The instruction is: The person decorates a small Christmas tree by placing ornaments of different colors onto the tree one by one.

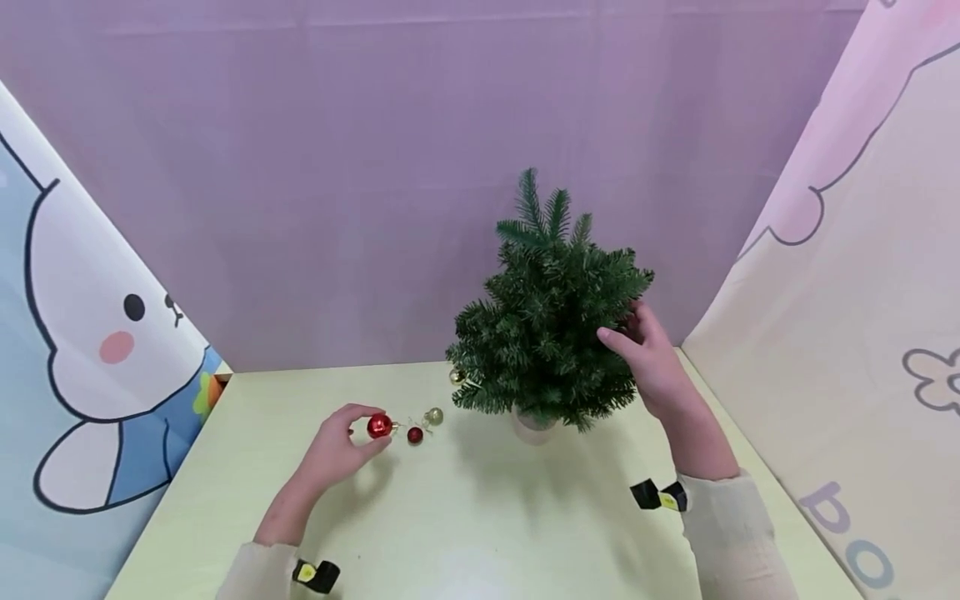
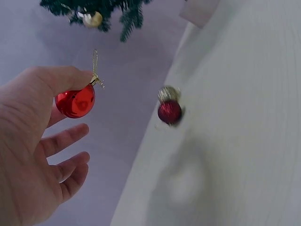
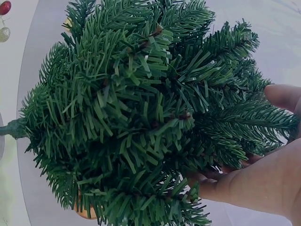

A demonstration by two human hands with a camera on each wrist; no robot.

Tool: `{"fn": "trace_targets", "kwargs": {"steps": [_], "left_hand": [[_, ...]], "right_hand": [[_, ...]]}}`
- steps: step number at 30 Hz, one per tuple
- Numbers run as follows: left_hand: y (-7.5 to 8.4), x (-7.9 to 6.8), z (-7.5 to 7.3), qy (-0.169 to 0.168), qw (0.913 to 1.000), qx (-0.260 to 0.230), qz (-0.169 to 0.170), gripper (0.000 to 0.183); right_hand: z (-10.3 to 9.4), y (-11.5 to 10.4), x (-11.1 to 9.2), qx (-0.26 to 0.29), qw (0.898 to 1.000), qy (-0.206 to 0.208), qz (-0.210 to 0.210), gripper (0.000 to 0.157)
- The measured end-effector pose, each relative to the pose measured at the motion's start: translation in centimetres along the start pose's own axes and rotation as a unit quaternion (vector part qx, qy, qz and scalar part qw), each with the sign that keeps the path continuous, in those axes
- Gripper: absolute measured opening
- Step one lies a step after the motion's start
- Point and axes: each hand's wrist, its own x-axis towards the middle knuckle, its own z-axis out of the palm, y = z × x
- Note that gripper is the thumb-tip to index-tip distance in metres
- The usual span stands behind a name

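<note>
My left hand [image 1: 341,446] pinches a shiny red bauble [image 1: 379,426] between thumb and fingertips, over the table's left part. In the left wrist view a gold hanging loop [image 2: 95,61] stands up from the bauble's cap, and the other fingers are loosely bent below. At the right side of a small artificial Christmas tree [image 1: 551,321], my right hand [image 1: 654,362] holds the foliage, thumb in front and fingers partly hidden among the needles. A gold bauble [image 1: 457,377] hangs at the tree's lower left.
Beyond the left hand, a small dark red bauble [image 1: 415,435] and a pale gold bauble [image 1: 434,416] lie on the table [image 1: 450,533]. The tree stands in a pale pot [image 1: 534,429]. A purple cloth [image 1: 360,192] hangs behind; printed cloths flank both sides.
</note>
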Motion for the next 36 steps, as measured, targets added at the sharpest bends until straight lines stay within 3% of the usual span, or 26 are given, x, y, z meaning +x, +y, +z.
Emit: {"fn": "trace_targets", "kwargs": {"steps": [12,16,20,23,28,32,36], "left_hand": [[3.0,0.5,0.4,0.038,0.9981,-0.035,0.032,0.042],[4.2,0.5,0.5,0.047,0.9966,-0.049,0.046,0.039],[5.0,0.6,0.6,0.049,0.9955,-0.055,0.06,0.038],[5.4,0.7,0.7,0.052,0.9947,-0.057,0.068,0.039],[6.1,0.6,1.1,0.056,0.9919,-0.077,0.084,0.039],[6.6,0.5,1.6,0.053,0.9908,-0.083,0.092,0.039],[6.9,0.6,2.1,0.049,0.9901,-0.089,0.096,0.04]], "right_hand": [[0.7,-0.3,-0.7,-0.014,0.998,0.061,0.002,0.063],[0.8,-0.4,-1.2,-0.045,0.995,0.093,0.003,0.069],[1.1,-0.7,-1.7,-0.097,0.987,0.121,-0.027,0.074],[1.5,-1.1,-2.3,-0.162,0.973,0.155,-0.06,0.074],[2.8,-1.7,-4.2,-0.264,0.93,0.231,-0.111,0.069],[4.0,-1.7,-5.8,-0.294,0.904,0.266,-0.162,0.054],[5.5,-1.3,-6.8,-0.314,0.874,0.281,-0.241,0.038]]}}
